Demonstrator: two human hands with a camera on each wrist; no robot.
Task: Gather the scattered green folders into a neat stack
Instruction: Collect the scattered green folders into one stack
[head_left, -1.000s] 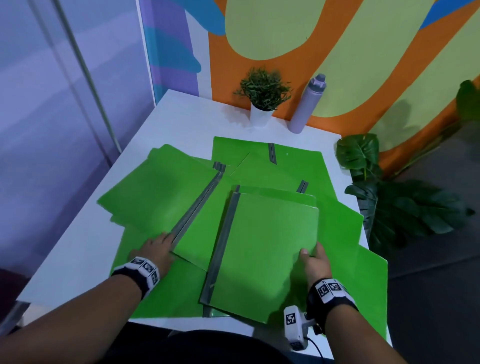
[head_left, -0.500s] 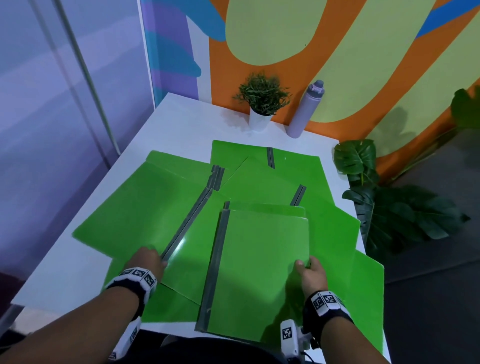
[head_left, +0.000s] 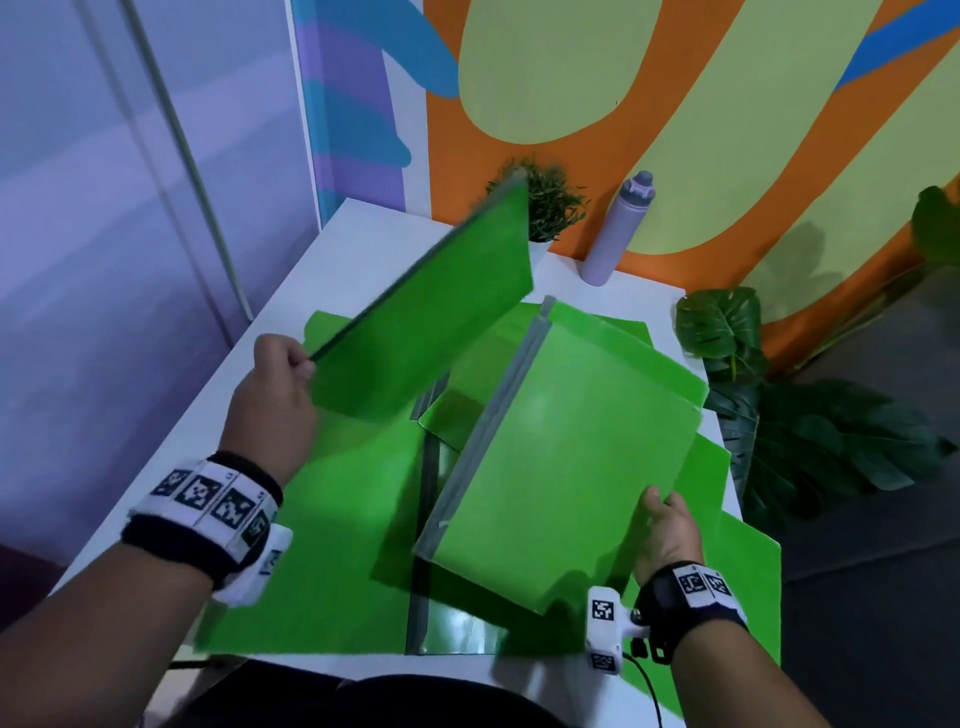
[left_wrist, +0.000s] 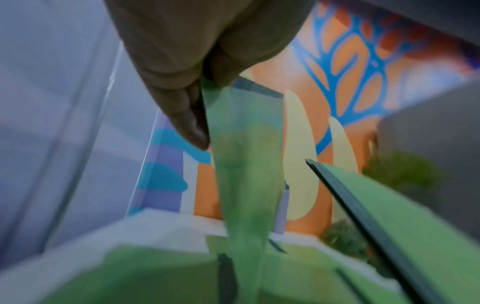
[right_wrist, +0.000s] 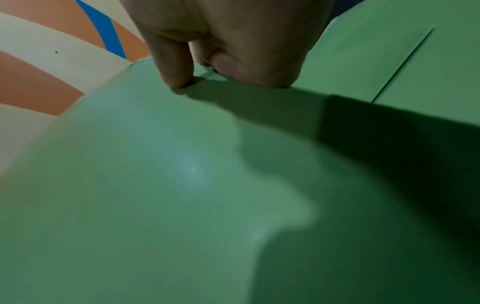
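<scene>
Several green folders with grey spines lie spread over a white table (head_left: 363, 244). My left hand (head_left: 280, 374) pinches the near corner of one folder (head_left: 431, 317) and holds it raised and tilted, its far end up by the potted plant. The left wrist view shows the same folder (left_wrist: 244, 164) hanging from my fingers (left_wrist: 192, 123). My right hand (head_left: 662, 525) grips the near right edge of a second folder (head_left: 561, 457), lifted above the pile with its spine to the left. In the right wrist view my thumb (right_wrist: 176, 67) presses on that folder (right_wrist: 155, 185).
A small potted plant (head_left: 550, 202) and a lilac bottle (head_left: 615, 228) stand at the table's far edge against the painted wall. Large leafy plants (head_left: 779, 405) stand on the floor to the right. A glass partition runs along the left.
Both hands have lifted folders off the pile. The left one swung its folder up and tilted it steeply; the right one raised its folder and turned it clockwise.
</scene>
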